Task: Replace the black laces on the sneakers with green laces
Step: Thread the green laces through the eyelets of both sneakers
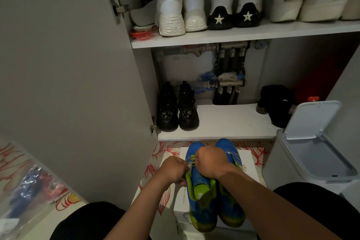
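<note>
Two blue sneakers with green lining stand side by side on a white box (247,157), toes pointing away from me. A green lace (192,159) shows at the eyelets of the left sneaker (200,200). My left hand (174,169) is curled at that shoe's left side and pinches something pale, apparently the lace end. My right hand (211,162) is fisted over the lacing area between the two shoes; what it holds is hidden. The right sneaker (230,208) lies partly under my right forearm. No black lace is visible.
An open shoe cabinet stands ahead, with black boots (177,109) on the low shelf (224,122) and white shoes on the shelf above. A white bin with a raised lid (311,142) is at the right. A clear bag of coloured laces (33,187) lies at the left.
</note>
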Motion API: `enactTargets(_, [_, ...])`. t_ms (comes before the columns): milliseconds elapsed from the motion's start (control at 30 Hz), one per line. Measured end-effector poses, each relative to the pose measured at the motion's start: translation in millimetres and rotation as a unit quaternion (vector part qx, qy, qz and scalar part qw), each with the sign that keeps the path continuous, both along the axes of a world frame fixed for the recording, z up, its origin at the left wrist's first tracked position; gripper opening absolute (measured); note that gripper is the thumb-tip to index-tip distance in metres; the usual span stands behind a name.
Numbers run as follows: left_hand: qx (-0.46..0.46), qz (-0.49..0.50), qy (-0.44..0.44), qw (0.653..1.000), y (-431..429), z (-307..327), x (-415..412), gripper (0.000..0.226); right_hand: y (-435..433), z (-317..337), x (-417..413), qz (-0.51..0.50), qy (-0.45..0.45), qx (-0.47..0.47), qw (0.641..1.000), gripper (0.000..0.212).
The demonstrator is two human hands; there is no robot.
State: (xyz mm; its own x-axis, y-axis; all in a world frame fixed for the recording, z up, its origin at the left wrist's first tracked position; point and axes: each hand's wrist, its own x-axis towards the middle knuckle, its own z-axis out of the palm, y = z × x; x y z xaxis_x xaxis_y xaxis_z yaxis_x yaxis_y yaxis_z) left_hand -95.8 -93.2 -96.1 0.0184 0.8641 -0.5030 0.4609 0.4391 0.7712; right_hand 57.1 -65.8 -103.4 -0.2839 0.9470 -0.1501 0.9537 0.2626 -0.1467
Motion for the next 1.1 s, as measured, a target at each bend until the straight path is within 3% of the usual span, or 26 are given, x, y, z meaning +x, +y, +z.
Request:
enactTargets(433, [-0.026, 0.0, -0.042, 0.999, 2.4, 2.6, -1.1, 0.016, 4.7, -8.6, 2.8, -0.037, 0.089, -0.041, 0.994, 0.021])
enactTargets(600, [-0.035, 0.004, -0.051, 0.998, 4.8, -0.9, -4.0, 0.036, 3.0, -9.0, -3.1, -0.053, 0.094, -0.045, 0.993, 0.02])
enactTargets(700, [-0.018, -0.002, -0.042, 0.999, 4.3, -6.0, -4.5, 0.019, 4.7, -8.6, -3.0, -0.054, 0.103, -0.054, 0.992, 0.019])
enactTargets(933, [-0.006, 0.031, -0.046, 0.998, 6.4, -11.8, -1.3, 0.011, 7.8, -6.8, -1.1, -0.041, 0.086, -0.057, 0.994, 0.016])
enactTargets(1100, [0.108, 0.112, 0.017, 0.988, 19.5, -10.3, -20.7, 0.017, 8.3, 4.5, 2.3, -0.024, 0.119, -0.062, 0.991, 0.019])
